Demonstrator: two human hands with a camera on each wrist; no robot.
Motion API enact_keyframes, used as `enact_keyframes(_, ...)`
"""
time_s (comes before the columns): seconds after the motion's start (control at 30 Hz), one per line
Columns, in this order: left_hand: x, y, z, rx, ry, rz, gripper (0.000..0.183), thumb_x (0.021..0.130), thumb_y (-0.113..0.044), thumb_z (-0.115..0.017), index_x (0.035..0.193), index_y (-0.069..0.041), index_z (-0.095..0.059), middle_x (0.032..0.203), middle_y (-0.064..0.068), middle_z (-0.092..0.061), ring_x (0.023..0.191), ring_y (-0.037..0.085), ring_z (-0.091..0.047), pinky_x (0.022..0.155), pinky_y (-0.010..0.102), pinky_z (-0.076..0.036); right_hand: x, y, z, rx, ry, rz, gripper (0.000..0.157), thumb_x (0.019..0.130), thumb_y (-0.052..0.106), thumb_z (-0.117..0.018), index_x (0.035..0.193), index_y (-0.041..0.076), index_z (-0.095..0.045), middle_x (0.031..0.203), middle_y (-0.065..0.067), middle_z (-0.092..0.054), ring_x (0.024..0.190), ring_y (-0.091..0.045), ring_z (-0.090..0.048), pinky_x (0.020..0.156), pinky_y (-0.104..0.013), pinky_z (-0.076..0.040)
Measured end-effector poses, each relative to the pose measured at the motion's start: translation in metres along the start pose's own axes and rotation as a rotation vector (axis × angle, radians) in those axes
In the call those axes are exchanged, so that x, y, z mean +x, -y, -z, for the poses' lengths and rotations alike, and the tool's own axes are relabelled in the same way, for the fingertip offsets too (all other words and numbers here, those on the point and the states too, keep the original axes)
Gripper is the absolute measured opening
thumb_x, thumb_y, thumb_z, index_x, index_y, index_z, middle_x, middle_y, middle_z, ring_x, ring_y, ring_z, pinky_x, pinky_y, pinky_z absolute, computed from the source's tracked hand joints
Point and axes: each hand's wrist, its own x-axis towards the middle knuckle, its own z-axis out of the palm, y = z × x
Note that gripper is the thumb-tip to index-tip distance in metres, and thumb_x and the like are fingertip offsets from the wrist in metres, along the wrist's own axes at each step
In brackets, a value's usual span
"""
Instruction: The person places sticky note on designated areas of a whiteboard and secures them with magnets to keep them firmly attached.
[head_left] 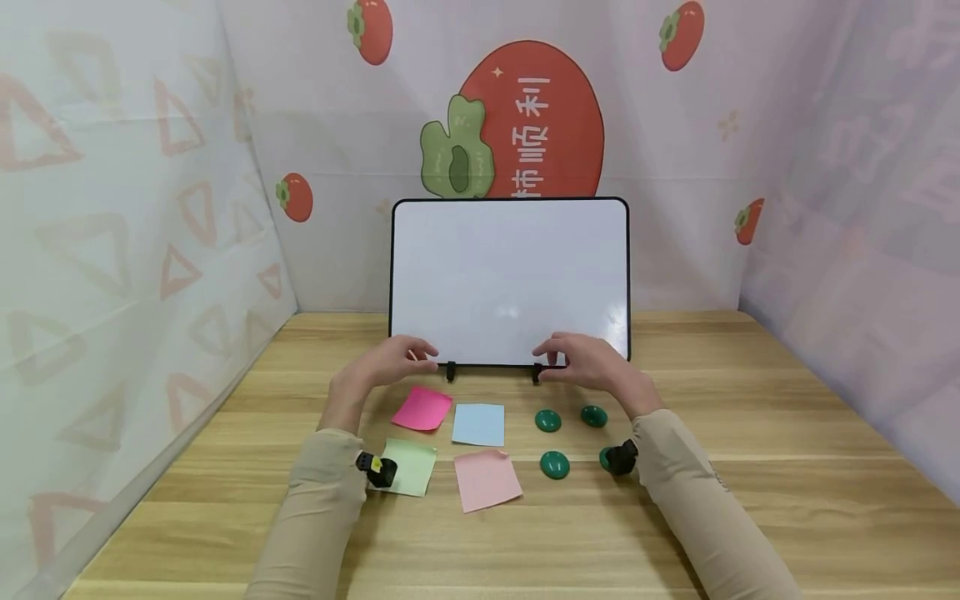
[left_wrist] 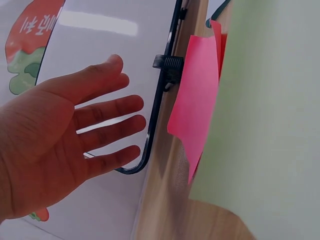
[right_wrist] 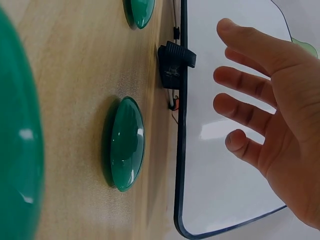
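A whiteboard (head_left: 510,275) with a thin black frame stands upright on black clip feet (head_left: 451,372). In front of its lower left part is my left hand (head_left: 390,360), fingers extended and nothing in them. My right hand (head_left: 585,360) is likewise in front of the lower right part, its fingers loosely bent and holding nothing. On the table before the board lie a bright pink sticky note (head_left: 422,408), a blue one (head_left: 478,425), a green one (head_left: 411,468) and a pale pink one (head_left: 487,481). Several green round magnets (head_left: 555,464) lie to their right.
The wooden table (head_left: 750,500) runs back to a printed cloth backdrop (head_left: 675,133) behind the board. Cloth side walls (head_left: 135,208) hang left and right. Black wrist cameras (head_left: 621,457) on the sleeves partly cover one magnet and the green note.
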Motion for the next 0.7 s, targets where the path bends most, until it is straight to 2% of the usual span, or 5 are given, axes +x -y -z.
enact_keyframes(0.23, 0.001, 0.007, -0.001, -0.006, 0.029, 0.013, 0.032, 0.096, -0.026, -0.065, 0.123, -0.008, -0.069, 0.115, 0.007, -0.071, 0.104, 0.02, -0.064, 0.094, 0.041, -0.051, 0.0, -0.003, -0.002, 0.152, 0.097, 0.024, 0.039, 0.091, 0.029, -0.073, 0.125, 0.013, -0.068, 0.092, 0.005, -0.064, 0.08, -0.011, -0.055, 0.073, -0.03, -0.047)
enact_keyframes(0.4, 0.001, 0.012, -0.002, -0.021, 0.058, 0.07, 0.028, 0.094, -0.026, -0.068, 0.118, -0.011, -0.072, 0.116, 0.003, -0.072, 0.105, 0.017, -0.064, 0.096, 0.04, -0.051, -0.002, -0.005, -0.003, 0.271, 0.159, 0.052, 0.034, 0.092, 0.019, -0.072, 0.124, 0.007, -0.068, 0.093, 0.001, -0.063, 0.082, -0.015, -0.054, 0.074, -0.029, -0.046)
enact_keyframes(0.6, 0.0, 0.019, -0.004, -0.034, 0.085, 0.106, 0.025, 0.095, -0.025, -0.067, 0.116, -0.014, -0.073, 0.115, 0.002, -0.072, 0.108, 0.018, -0.062, 0.1, 0.042, -0.048, -0.004, -0.003, -0.001, 0.307, 0.215, 0.047, 0.032, 0.091, 0.02, -0.072, 0.121, 0.008, -0.069, 0.089, 0.0, -0.061, 0.08, -0.016, -0.051, 0.072, -0.029, -0.042)
enact_keyframes(0.7, -0.001, 0.022, -0.004, -0.05, 0.103, 0.115, 0.024, 0.095, -0.024, -0.066, 0.116, -0.013, -0.074, 0.111, 0.002, -0.072, 0.1, 0.017, -0.062, 0.094, 0.039, -0.05, -0.005, -0.003, -0.001, 0.307, 0.246, 0.041, 0.034, 0.091, 0.022, -0.072, 0.122, 0.008, -0.069, 0.087, -0.001, -0.059, 0.079, -0.016, -0.049, 0.07, -0.03, -0.041)
